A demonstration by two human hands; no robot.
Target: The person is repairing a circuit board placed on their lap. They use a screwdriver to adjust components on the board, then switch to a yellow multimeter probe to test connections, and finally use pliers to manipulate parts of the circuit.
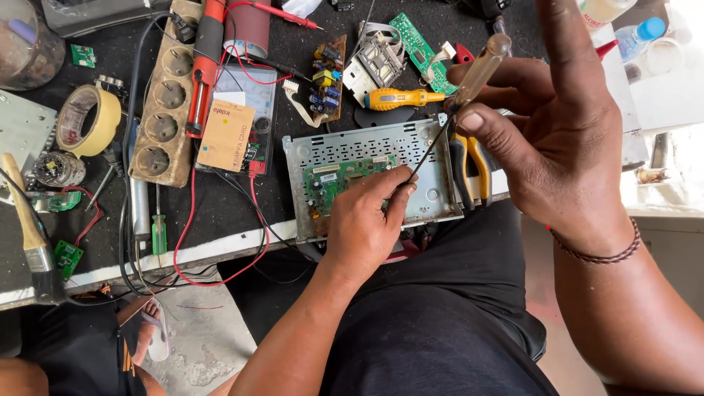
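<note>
A grey perforated metal chassis lies at the bench's front edge with a green circuit board inside it. My left hand rests on the chassis, fingertips at the board's right end, steadying the screwdriver's tip. My right hand grips a screwdriver with a clear handle; its dark shaft slants down-left to the spot by my left fingers. A cord bracelet sits on my right wrist.
Yellow-handled pliers lie right of the chassis, a yellow screwdriver behind it. A beige power strip, soldering iron, multimeter with card, tape roll, brush, loose boards and red wires crowd the left.
</note>
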